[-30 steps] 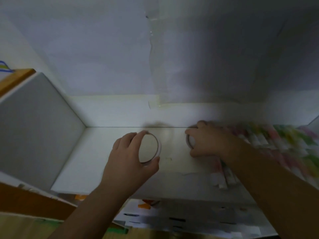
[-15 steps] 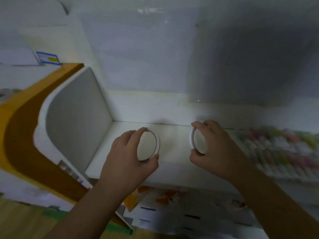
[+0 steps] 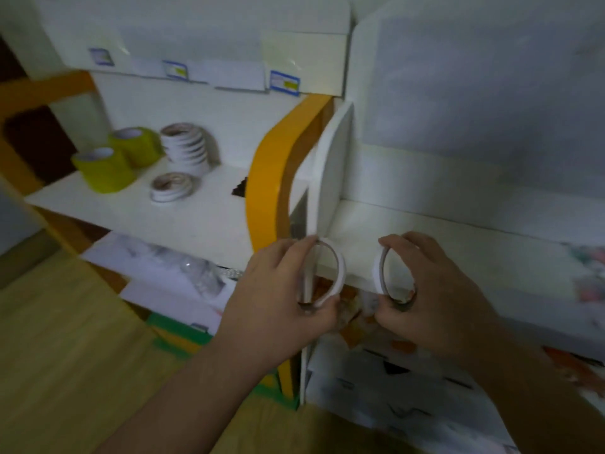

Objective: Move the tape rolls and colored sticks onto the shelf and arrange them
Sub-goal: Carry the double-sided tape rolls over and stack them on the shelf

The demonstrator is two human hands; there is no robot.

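Hands fill the head view's lower centre, each grasping a thin white tape ring upright on its edge. The left hand [image 3: 278, 299] pinches the left tape ring [image 3: 337, 273] between thumb and fingertips, in front of the white divider [image 3: 330, 178]. The right hand [image 3: 435, 293] grips the right tape ring [image 3: 379, 273] the same way, just before the front edge of the right shelf [image 3: 442, 237]. The rings are near each other, not touching. At 10 o'clock the left shelf [image 3: 196, 217] carries two yellow tape rolls [image 3: 104, 168], a leaning stack of white tape rolls [image 3: 186, 149] and a low stack [image 3: 170, 186]. Blue-bordered labels [image 3: 284, 82] sit at 12 o'clock, writing too blurred to read. Colored sticks [image 3: 589, 276] blur at 3 o'clock
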